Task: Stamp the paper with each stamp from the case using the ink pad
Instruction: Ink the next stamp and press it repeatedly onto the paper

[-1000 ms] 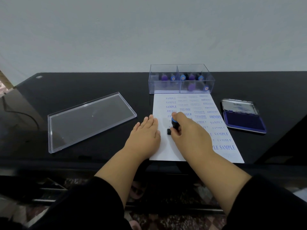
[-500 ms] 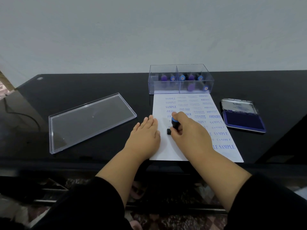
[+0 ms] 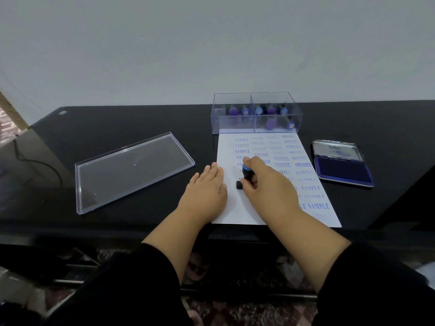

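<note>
The right hand (image 3: pixel 268 187) grips a stamp (image 3: pixel 246 176) by its handle, black base down on the paper (image 3: pixel 237 208), long axis near upright, blue cap tilted slightly away from the person. The left hand (image 3: pixel 204 187) lies flat and unclenched just left of it, pinning the paper's edge to the surface (image 3: pixel 141 123). The case (image 3: pixel 255 114) sits beyond both hands, the open ink pad (image 3: pixel 343 169) to the right hand's right.
</note>
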`<state>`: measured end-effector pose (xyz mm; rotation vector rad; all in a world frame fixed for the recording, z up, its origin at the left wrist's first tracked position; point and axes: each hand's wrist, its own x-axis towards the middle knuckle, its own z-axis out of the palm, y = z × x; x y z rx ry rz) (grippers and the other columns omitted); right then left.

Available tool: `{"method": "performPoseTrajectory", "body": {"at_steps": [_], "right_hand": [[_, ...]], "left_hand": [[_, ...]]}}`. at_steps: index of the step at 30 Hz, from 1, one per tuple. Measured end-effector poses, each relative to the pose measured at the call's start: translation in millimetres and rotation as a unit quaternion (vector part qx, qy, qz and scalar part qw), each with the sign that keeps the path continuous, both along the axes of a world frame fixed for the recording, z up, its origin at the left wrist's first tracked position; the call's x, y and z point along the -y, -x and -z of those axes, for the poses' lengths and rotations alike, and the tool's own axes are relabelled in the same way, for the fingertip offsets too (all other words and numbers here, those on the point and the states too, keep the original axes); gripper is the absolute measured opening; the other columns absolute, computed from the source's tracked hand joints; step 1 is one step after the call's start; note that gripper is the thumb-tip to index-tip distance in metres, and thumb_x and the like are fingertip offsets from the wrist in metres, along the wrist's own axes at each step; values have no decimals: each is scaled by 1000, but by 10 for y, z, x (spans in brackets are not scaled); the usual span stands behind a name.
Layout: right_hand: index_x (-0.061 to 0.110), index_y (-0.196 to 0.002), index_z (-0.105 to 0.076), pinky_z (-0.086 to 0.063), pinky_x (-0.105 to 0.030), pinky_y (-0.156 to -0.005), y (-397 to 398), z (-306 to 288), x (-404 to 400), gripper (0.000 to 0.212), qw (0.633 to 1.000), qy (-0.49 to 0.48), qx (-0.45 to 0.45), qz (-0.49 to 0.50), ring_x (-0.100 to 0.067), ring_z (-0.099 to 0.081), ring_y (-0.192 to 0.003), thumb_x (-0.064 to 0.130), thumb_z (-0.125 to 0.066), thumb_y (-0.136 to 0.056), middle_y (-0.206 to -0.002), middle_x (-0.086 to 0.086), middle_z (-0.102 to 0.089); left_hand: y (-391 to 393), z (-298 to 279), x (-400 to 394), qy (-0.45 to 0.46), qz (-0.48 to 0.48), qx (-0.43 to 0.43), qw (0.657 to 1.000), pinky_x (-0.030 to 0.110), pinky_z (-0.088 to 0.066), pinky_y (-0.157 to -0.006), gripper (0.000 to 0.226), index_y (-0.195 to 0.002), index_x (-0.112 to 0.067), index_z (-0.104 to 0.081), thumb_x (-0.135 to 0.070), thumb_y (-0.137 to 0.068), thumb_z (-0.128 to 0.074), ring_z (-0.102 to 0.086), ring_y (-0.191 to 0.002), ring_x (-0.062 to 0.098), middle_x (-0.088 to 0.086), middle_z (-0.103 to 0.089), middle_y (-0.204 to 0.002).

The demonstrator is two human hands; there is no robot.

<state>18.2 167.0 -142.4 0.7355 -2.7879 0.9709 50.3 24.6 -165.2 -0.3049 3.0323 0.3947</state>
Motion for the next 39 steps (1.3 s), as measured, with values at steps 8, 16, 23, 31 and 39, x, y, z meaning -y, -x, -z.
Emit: {"method": "performPoseTrajectory", "body": {"at_steps": [8,16,23,31,39], "right_hand": [[28,-124,-50,-44,-26,-68,97,-128,-200,37,979,187,16,76,-13,-57,-78,22,-62,-89,-76,14,-53],[26,-120,-50,-44,-21,-60,223,-150,-350,37,946,299,67,109,-2,-55,-68,19,-65,-87,-73,10,-58],[26,-120,-49,-47,-28,-63,249,-115,-329,38,942,307,79,105,-5,-54,-66,19,-66,-87,-71,8,-57],[30,-119,-48,-49,-31,-67,240,-141,-343,39,941,312,90,92,-5,-55,-67,19,-66,-86,-73,8,-59],[31,-121,-52,-48,-20,-68,330,-204,-363,41,943,300,116,89,-4,-61,-77,16,-66,-86,-82,10,-63]], "left_hand": [[0,0,-4,3,-3,0,1000,31,2,-118,51,-152,-14,-6,-22,-102,-16,2,-147,13,0,3,-160],[5,-3,-6,0,-6,0,1000,30,3,-117,51,-152,-15,-6,-21,-102,-15,2,-147,12,0,2,-160],[2,-4,-13,-2,-10,0,1000,30,2,-118,52,-153,-15,-7,-21,-102,-16,1,-147,11,-1,1,-160],[-4,-21,-35,-11,-14,-2,1000,30,2,-118,52,-153,-15,-8,-21,-102,-17,1,-147,11,-1,0,-160],[64,-233,-10,-38,-29,85,995,35,-10,-117,56,-153,-20,-7,-24,-100,-24,-4,-146,18,-8,0,-160]]}}
